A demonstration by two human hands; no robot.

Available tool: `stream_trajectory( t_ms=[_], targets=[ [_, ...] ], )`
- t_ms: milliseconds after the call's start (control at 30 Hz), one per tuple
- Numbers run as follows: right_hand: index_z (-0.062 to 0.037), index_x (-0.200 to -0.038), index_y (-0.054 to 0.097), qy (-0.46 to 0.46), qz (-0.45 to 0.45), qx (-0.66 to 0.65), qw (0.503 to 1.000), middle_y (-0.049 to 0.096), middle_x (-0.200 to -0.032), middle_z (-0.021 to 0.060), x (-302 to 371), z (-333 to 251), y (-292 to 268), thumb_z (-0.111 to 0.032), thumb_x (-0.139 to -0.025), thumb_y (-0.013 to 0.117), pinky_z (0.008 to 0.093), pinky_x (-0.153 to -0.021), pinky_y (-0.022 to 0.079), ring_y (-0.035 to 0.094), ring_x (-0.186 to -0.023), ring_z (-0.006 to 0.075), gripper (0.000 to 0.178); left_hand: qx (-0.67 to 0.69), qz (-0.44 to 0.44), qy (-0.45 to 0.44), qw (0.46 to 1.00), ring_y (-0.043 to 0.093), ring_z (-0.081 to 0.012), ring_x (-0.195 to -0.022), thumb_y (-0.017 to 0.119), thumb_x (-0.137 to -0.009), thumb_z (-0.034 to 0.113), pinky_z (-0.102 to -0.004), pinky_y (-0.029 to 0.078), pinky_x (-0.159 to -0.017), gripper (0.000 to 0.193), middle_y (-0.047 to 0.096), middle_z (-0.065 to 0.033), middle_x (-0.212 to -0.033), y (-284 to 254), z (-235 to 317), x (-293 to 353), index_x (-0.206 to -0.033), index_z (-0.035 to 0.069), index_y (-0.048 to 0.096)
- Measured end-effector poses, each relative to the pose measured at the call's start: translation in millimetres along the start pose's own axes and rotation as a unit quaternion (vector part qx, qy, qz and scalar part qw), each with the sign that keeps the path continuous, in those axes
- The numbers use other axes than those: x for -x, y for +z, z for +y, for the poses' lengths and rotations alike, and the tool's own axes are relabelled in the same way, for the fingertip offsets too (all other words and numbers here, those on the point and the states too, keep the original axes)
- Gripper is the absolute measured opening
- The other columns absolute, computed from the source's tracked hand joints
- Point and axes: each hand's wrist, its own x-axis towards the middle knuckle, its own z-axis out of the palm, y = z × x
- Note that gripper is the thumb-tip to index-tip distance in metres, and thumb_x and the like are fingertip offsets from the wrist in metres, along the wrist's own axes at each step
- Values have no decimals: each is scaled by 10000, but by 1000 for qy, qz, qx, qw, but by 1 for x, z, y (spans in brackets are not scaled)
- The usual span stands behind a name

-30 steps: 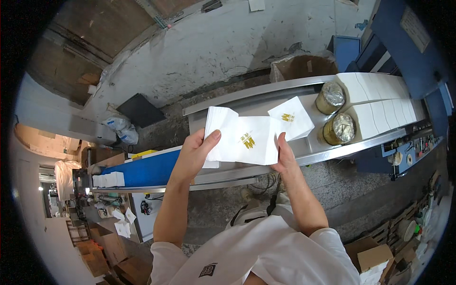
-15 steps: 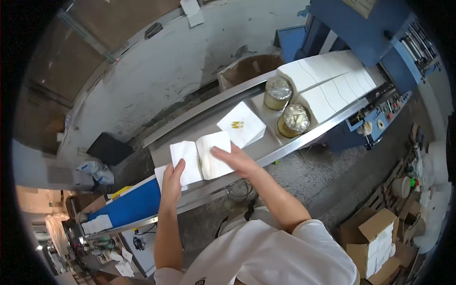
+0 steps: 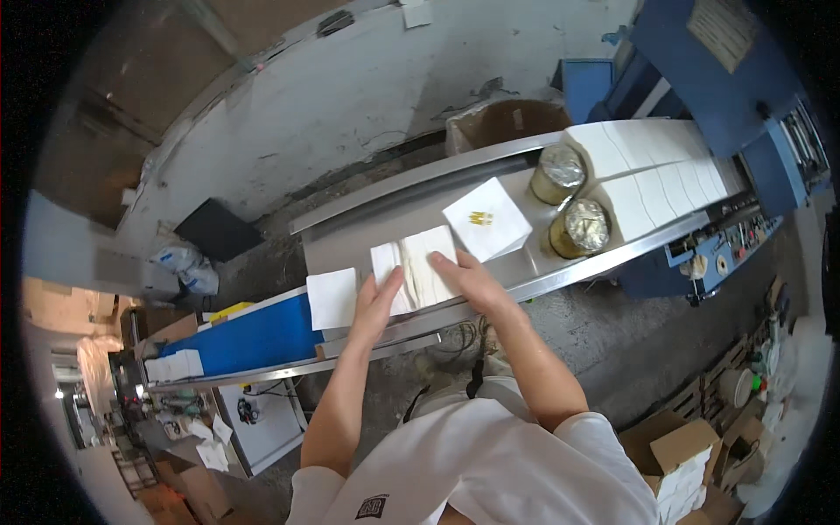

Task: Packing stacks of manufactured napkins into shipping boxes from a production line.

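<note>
Between my two hands is a stack of white paper napkins (image 3: pixel 430 262), parted by a gap into a narrow left portion and a thicker right one. My left hand (image 3: pixel 378 302) is closed on the left portion, thumb on top. The right portion is gripped by my right hand (image 3: pixel 472 282), its thumb also on top. Just left of my left hand, another white napkin stack (image 3: pixel 332 299) lies where the metal trough (image 3: pixel 350 223) meets the blue belt. Beyond my right hand sits a napkin pile (image 3: pixel 488 219) with a gold print on top.
Two foil-topped cylinders (image 3: pixel 560 171) stand against long rows of white napkins (image 3: pixel 656 179), which run to a blue machine (image 3: pixel 700 52). The blue conveyor belt (image 3: pixel 241 341) extends left, carrying more napkins at its end. A cardboard box (image 3: pixel 678 455) of white packs is at lower right.
The head view has shifted. The napkin stack in my hands is lower and more level, its two portions closer together. The stack beside my left hand is now more exposed.
</note>
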Motion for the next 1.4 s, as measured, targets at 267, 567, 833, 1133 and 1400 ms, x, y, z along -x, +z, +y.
stream_trajectory(
  t_ms=[267, 567, 833, 1133, 1400],
  targets=[
    [28, -1243, 570, -14, 15, 65, 998, 647, -1117, 77, 4, 0, 5, -344, -982, 558, 282, -865, 474, 588, -988, 129, 455, 6, -7, 15, 1000, 568, -176, -1115, 680, -907, 347, -302, 444, -953, 626, 586, -123, -1243, 5, -5, 4, -1343, -27, 431],
    [29, -1211, 584, -85, -19, 185, 979, 647, -1092, 80, 8, -2, 17, -326, -994, 521, 289, -894, 450, 558, -1008, 128, 421, 18, -43, 37, 998, 584, -178, -1092, 739, -863, 287, -306, 472, -925, 629, 603, -121, -1204, 11, 2, 3, -1310, -30, 431],
    [56, -1227, 560, -19, 14, 155, 988, 656, -1074, 108, 3, 4, 5, -291, -984, 515, 293, -879, 459, 590, -968, 146, 425, 29, -16, 30, 999, 610, -163, -1023, 670, -849, 113, -305, 497, -863, 481, 621, -94, -1158, -1, -13, -1, -1269, -25, 481],
    [68, -1196, 570, -74, 6, 98, 992, 658, -1041, 118, 0, 14, -1, -188, -887, 636, 300, -765, 498, 617, -885, 163, 406, 41, 6, 13, 999, 615, -162, -962, 572, -837, 54, -300, 492, -822, 380, 644, -91, -1084, -14, -16, -1, -1205, -37, 551],
    [59, -1185, 553, -25, 57, -121, 991, 650, -1085, 130, -1, 11, -18, -57, -823, 632, 339, -862, 513, 640, -985, 231, 389, 84, 15, 34, 996, 609, -176, -987, 557, -833, 31, -304, 484, -854, 419, 632, -112, -1113, -36, 4, 10, -1243, -52, 530]
  ],
)
